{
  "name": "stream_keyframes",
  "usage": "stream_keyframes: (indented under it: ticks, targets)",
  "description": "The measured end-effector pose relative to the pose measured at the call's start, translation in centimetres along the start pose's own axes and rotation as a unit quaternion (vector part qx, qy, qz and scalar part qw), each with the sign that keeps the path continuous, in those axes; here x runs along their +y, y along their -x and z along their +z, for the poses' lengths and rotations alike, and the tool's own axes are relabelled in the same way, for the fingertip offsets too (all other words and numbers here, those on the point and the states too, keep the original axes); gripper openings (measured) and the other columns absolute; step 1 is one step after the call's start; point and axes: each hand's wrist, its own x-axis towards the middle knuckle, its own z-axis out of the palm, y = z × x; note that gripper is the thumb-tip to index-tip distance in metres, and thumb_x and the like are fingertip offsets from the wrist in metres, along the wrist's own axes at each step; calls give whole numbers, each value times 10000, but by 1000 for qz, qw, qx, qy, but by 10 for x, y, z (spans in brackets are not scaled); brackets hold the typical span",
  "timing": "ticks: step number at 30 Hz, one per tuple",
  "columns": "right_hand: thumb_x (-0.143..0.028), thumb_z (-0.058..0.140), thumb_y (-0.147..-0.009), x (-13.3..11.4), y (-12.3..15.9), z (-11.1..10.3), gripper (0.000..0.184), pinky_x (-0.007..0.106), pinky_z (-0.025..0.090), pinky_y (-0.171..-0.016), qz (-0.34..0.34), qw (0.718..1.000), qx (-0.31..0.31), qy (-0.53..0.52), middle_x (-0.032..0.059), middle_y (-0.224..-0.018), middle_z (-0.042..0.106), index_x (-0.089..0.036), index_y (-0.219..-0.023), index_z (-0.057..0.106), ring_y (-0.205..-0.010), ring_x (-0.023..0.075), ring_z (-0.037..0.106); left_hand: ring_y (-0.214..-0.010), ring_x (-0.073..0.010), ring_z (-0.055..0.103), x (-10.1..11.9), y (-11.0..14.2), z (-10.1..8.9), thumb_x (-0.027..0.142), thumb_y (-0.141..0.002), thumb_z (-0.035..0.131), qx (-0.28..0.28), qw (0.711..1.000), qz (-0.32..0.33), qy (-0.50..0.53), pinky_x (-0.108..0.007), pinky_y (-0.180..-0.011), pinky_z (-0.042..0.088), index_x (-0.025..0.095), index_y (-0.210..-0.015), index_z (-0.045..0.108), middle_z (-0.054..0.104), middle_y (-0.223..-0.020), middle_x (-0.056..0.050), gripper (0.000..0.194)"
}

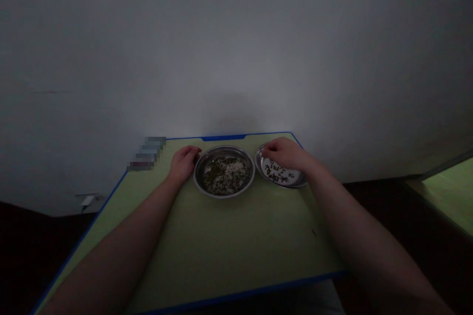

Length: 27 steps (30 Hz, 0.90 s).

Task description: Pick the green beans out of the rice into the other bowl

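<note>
A round metal bowl (224, 196) stands on the table, holding a mix of green beans and pale grains (227, 174). My left hand (184, 161) is at its left side, fingers curled against the rim. To the right of the bowl is a shallower metal plate (286, 185), with green beans (275, 172) scattered over its pale bottom. Over the back of this plate hovers my right hand (285, 152), its fingers pinched together and pointing left. Whatever lies between those fingertips is too small to make out.
The light green table (229, 241) has a blue edge and stands against a plain wall (236, 59). A blurred-out flat item (148, 152) lies at its back left corner. A small dark speck (314, 232) is at right. Another green surface (451, 192) shows far right.
</note>
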Motion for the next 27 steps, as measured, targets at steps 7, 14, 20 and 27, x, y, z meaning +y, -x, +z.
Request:
stream_keyframes:
  ticks: [7,14,20,27]
  targets:
    - [-287,537,-756,-78,-45,33,256,238,381,-653,-213,960,-84,163,50,-899,685,-220,-952,688,-785,161,588,-481,-113,478,4,2,0,347,-686,543,7,1000,-7,-13,-221,-469,371,172,-702,645,545,-516,23,203]
    - [-166,510,-749,-102,-76,71,314,318,421,-725,-322,893,-146,279,89,-976,675,-230,-1005,680,-862,231,599,-467,-104,461,1,1,1,341,-690,542,-1,1000,2,-3,-218,-466,366,170,-700,637,532,-510,29,196]
    - [-150,533,-723,-106,-83,79,336,320,444,-729,-317,884,-185,291,93,-1014,667,-216,-1018,679,-873,234,605,-479,-107,474,-2,0,2,366,-694,554,-3,1000,12,6,-222,-485,375,170,-700,631,544,-527,26,211]
    - [-161,527,-734,-102,-80,79,254,318,439,-695,-321,886,-180,283,109,-953,675,-169,-932,686,-816,227,603,-471,-109,473,-3,-1,1,385,-698,545,-9,1000,13,-7,-227,-485,368,169,-709,634,538,-521,29,233]
